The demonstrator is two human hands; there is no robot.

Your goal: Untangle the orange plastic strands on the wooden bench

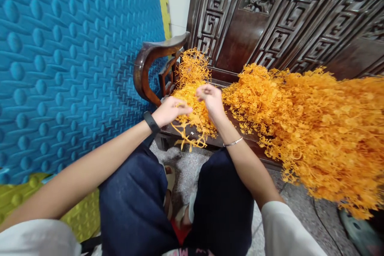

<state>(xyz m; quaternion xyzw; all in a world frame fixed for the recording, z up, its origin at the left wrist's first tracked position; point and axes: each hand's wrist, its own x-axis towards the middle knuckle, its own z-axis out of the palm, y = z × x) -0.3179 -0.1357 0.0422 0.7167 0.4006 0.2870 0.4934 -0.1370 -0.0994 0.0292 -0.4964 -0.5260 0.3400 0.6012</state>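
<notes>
My left hand point(170, 110), with a black band on the wrist, is closed on a strand of orange plastic sprigs point(192, 138) that dangles over the bench's front edge. My right hand point(211, 98), a thin bracelet on its wrist, is pinched shut on the same small clump of sprigs point(192, 72), which is heaped at the left end of the dark wooden bench point(168, 132). A far larger heap of orange sprigs point(315, 124) covers the bench to the right of my hands.
The bench has a curved armrest point(150, 54) and a carved back point(270, 12). A blue studded foam mat point(69, 56) stands on the left, a yellow-green one point(78, 214) below it. My knees in dark trousers point(135, 204) are over a speckled floor point(187, 166).
</notes>
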